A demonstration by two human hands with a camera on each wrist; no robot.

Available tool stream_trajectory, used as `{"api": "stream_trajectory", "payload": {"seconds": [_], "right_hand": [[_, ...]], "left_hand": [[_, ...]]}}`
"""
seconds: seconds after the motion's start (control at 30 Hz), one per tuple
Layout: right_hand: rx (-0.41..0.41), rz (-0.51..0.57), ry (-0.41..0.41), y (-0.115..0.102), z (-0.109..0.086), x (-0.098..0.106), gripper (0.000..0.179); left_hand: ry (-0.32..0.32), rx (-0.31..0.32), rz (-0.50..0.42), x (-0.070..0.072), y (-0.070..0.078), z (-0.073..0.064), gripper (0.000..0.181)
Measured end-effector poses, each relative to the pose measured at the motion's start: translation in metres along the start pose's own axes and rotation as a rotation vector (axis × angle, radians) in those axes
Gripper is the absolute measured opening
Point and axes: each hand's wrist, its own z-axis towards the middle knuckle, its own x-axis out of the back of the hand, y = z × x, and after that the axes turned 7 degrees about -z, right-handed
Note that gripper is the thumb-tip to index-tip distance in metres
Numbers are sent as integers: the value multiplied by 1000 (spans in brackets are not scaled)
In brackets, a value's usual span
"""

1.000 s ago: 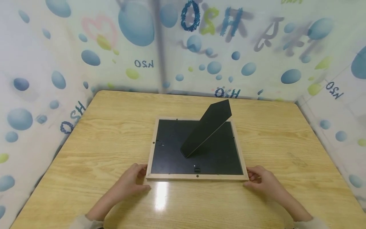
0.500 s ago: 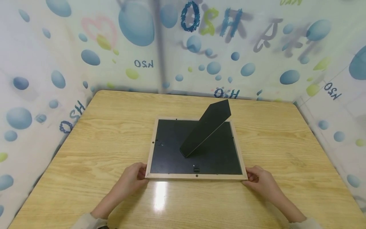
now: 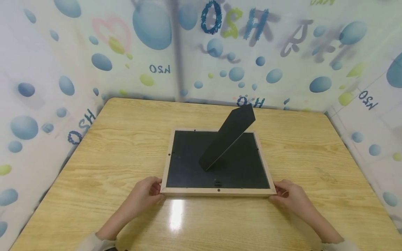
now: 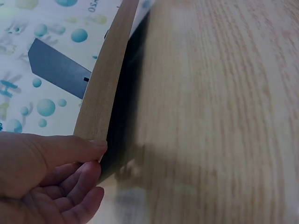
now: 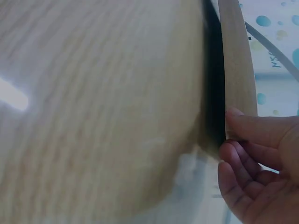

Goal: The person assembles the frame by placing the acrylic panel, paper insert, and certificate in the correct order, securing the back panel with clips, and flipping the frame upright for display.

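A picture frame [image 3: 194,191] with a pale wooden border lies back side up at mid-table. Its black backing board [image 3: 186,160] faces me, and a black easel stand [image 3: 229,136] sticks up from it, leaning to the far right. At the near left corner my left hand [image 3: 144,192] pinches the border between thumb and fingers. My right hand [image 3: 290,197] grips the near right corner likewise. Both wrist views show the wooden edge [image 4: 105,84] with a dark strip between it and the tabletop. The front of the frame is hidden.
The light wood-grain table [image 3: 119,139] reaches back to a white curtain [image 3: 194,66] printed with blue bubbles and letters, which also hangs at both sides. A bright light reflection [image 3: 176,212] shows on the tabletop before the frame.
My left thumb, apart from the frame one second ago, has closed onto its corner. The frame's near edge has risen slightly, and the stand's tip sits a little higher in view.
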Motion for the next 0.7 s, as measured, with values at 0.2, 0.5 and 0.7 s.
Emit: {"api": "stream_trajectory", "payload": {"seconds": [0.2,0.5,0.7], "right_hand": [[74,16,35,-3,-3,10,39],[202,-4,138,-8,-5,27,38],[232,39,198,-16,-5,36,36]], "left_hand": [[-4,-56,-6,10,8,-3,35],[-19,-171,30,25,21,-4,34],[28,-180,-4,32,27,-4,35]]}}
